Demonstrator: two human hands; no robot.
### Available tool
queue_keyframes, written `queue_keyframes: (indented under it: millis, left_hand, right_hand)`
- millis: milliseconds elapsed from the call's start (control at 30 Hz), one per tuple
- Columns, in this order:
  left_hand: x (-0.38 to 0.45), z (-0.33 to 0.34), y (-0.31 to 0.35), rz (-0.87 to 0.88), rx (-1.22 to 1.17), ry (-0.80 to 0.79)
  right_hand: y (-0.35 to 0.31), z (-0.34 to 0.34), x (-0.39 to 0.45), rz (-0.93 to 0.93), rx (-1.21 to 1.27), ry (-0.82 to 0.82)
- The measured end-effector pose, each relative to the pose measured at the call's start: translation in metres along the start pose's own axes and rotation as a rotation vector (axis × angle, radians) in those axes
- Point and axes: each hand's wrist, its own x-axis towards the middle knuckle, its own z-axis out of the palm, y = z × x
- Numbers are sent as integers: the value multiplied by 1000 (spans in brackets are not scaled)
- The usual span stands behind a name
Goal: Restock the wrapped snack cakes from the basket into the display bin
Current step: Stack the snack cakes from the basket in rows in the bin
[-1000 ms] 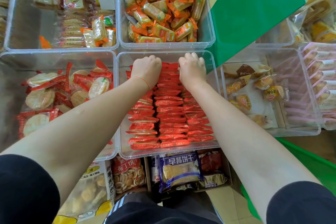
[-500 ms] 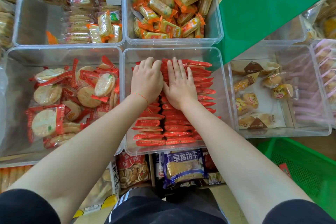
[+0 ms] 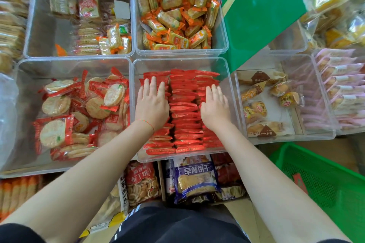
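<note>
Fingers [image 3: 152, 87] of both hands lie flat on red snack cakes [image 3: 184, 108].

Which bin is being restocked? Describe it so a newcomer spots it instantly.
In the grid of clear plastic bins, take the front row, middle: the display bin under both hands, left hand and right hand lying flat on its contents. Only this one holds tidy rows of red wrapped snacks; the bin to its left holds loose round crackers.

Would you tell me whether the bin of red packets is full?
Nearly full: red packets fill the clear bin in three rows, leaving a far gap.
</note>
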Motion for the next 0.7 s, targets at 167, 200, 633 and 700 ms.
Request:
queue_keyframes:
  millis: [167,200,633,700]
  left_hand:
    - [-13,10,8,-92,24,-112]
    - [-11,8,9,-83,28,-70]
    - [6,30,40,264,210,-117]
    - [4,21,38,262,86,-24]
  right_hand:
    - [8,1,-10,-29,-32,-60]
    - [8,-3,-7,-38,-23,-8]
    - [17,-11,29,-117,-38,177]
    - [11,-14,24,-56,24,284]
